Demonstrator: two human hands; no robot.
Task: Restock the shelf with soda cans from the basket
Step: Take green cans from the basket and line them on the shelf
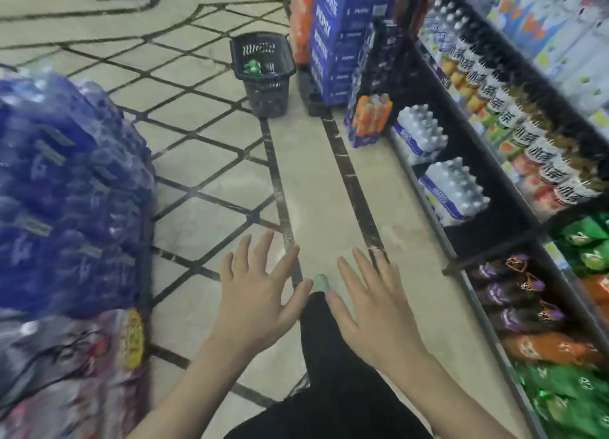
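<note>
A dark plastic basket [263,73] stands on the floor far ahead, up the aisle, with a few green soda cans [252,68] showing inside it. The black shelf [461,162] runs along the right side, stocked with bottles, and with purple, orange and green cans [514,293] on its low tier near me. My left hand [260,290] and my right hand [372,297] hover side by side above the floor, palms down, fingers spread and straight, holding nothing. Both are well short of the basket.
Shrink-wrapped packs of blue bottles [66,181] are stacked high on the left. Blue cartons [339,40] and orange packs [370,117] stand beyond the basket by the shelf end. Water bottle packs [451,188] lie on the bottom shelf. My dark trouser leg [329,356] is below.
</note>
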